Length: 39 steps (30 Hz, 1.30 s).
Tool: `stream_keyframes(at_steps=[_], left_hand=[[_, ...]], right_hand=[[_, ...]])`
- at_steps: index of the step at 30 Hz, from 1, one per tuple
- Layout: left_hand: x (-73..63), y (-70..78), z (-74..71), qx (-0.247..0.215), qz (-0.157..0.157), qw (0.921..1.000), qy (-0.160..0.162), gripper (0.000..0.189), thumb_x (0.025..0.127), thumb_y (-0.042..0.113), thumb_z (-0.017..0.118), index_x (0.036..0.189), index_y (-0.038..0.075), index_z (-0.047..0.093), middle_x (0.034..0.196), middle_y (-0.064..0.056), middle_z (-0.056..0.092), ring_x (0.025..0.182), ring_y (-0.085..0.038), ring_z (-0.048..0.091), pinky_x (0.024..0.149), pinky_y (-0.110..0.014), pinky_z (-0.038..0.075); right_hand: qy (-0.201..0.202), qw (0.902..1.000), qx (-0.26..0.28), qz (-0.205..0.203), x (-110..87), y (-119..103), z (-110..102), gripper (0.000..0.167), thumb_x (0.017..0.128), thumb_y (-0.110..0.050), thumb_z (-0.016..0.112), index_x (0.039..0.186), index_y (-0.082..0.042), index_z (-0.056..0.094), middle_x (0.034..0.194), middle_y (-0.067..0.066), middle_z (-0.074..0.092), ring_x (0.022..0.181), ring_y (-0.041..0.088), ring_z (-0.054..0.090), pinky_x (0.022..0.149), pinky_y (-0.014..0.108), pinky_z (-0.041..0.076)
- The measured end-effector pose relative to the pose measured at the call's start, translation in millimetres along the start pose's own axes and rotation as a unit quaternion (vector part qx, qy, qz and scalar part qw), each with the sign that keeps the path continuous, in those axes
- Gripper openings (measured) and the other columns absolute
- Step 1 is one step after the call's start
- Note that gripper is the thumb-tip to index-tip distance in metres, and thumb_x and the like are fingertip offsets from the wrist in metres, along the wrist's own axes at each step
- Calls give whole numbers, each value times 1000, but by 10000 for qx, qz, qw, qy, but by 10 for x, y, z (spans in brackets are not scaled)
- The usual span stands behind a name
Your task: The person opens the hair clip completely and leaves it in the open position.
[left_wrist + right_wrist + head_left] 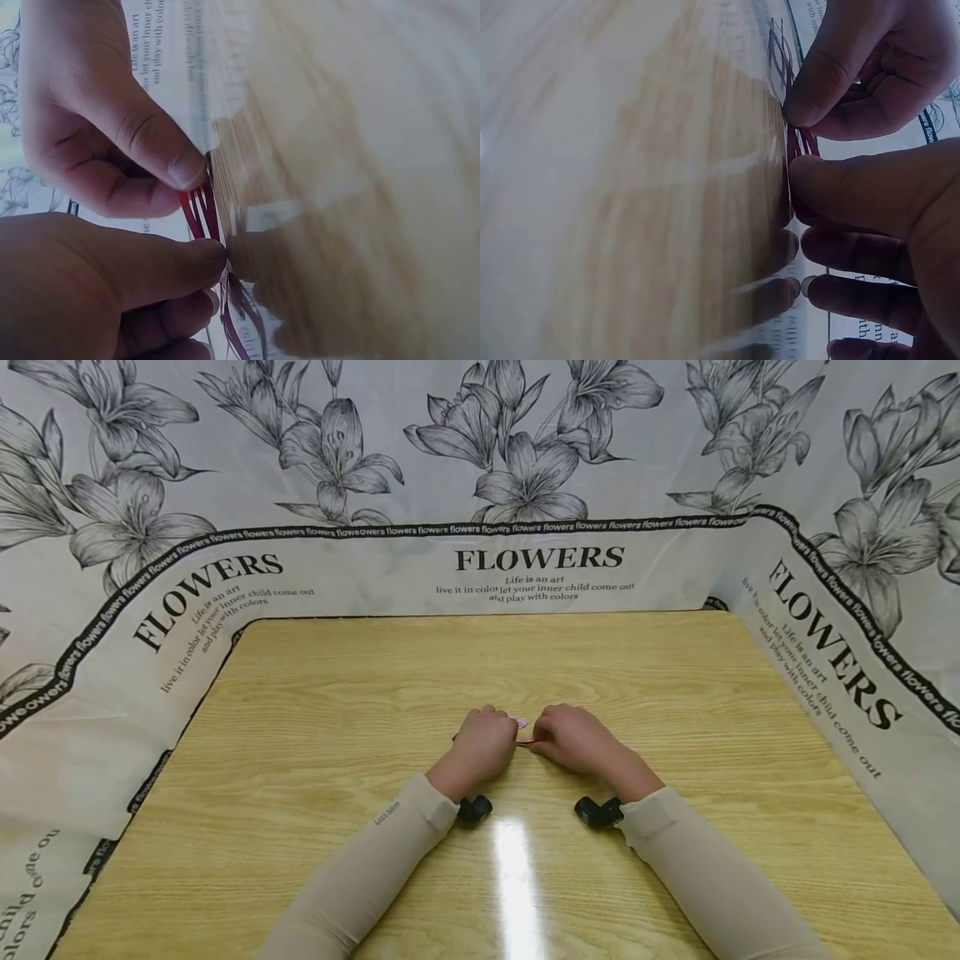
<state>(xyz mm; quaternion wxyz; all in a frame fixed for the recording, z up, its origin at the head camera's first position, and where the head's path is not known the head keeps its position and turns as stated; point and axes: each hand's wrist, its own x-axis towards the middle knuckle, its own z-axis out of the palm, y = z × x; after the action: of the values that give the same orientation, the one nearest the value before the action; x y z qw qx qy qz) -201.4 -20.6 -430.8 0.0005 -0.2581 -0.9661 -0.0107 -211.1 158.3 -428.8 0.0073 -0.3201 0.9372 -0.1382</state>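
Several thin red strands (527,742), like narrow bands or cords, run between the two hands just above the table. My left hand (483,745) pinches them between thumb and fingers. Close on the right, my right hand (579,742) pinches the other end of the same bundle. In the left wrist view, the short taut stretch of red strands (201,214) shows between both thumbs, and loose dark strand ends (244,315) trail past my left fingertips. A small lilac piece (522,722) peeks out beyond the left fingers; its kind is too small to tell.
The wooden table (360,693) has a glossy top that reflects a bright light. White flower-print sheets (540,577) stand as walls along its back and sides. Dark wrist cameras (598,812) sit below both wrists, low over the tabletop.
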Motion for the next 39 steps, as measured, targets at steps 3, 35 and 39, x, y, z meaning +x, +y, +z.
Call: stream_keyframes(at_steps=[3,35,39], left_hand=[[-8,6,-3,-47,1,10000,-23,24,97,20,55,79,17,70,88,-1,69,84,-20,57,75,-36,46],[-33,-227,-2,-2993,-482,9494,818,22,96,25,61,84,10,71,75,4,64,62,-3,58,59,-19,47],[-48,-255,-32,-3316,-650,9382,743,21,96,24,60,88,8,71,82,1,67,66,-5,60,61,-19,49]], right_hand=[[-8,9999,94,-48,3,-4,21,11,88,-25,70,87,-15,73,84,-2,62,74,13,56,70,33,48],[830,9423,2774,1680,13,64,65,15,88,-35,71,90,-20,72,84,0,68,70,18,56,64,33,48],[1048,9291,3066,1781,34,54,99,20,86,-37,72,91,-18,71,86,1,68,70,19,56,61,31,48]])
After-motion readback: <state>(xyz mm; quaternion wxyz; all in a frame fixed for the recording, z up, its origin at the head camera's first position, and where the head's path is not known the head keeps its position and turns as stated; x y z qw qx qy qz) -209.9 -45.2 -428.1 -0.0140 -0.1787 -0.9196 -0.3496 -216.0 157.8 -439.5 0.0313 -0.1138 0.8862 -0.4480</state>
